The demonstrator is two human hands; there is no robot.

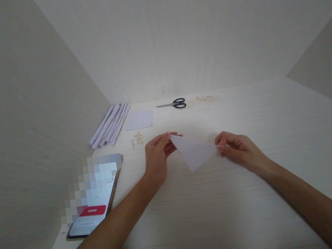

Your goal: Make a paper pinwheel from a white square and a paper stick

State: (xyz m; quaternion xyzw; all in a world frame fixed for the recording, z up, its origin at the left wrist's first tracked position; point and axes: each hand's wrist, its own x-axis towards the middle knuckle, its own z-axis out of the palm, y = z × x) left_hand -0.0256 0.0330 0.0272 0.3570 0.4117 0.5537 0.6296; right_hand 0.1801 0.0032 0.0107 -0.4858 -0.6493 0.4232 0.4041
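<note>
A white paper folded into a triangle [195, 153] hangs just above the pale wooden table [215, 212], its point facing down toward me. My left hand [157, 156] pinches the triangle's upper left corner between thumb and fingers. My right hand [237, 147] pinches its right corner. Both forearms reach in from the near edge of the table.
A phone [95, 210] with a lit screen lies at the near left. Several rolled white paper tubes [110, 125], a flat white sheet [139, 120], black-handled scissors [175, 103] and small pale scraps [136, 139] lie toward the back. Pale walls close in the left, back and right.
</note>
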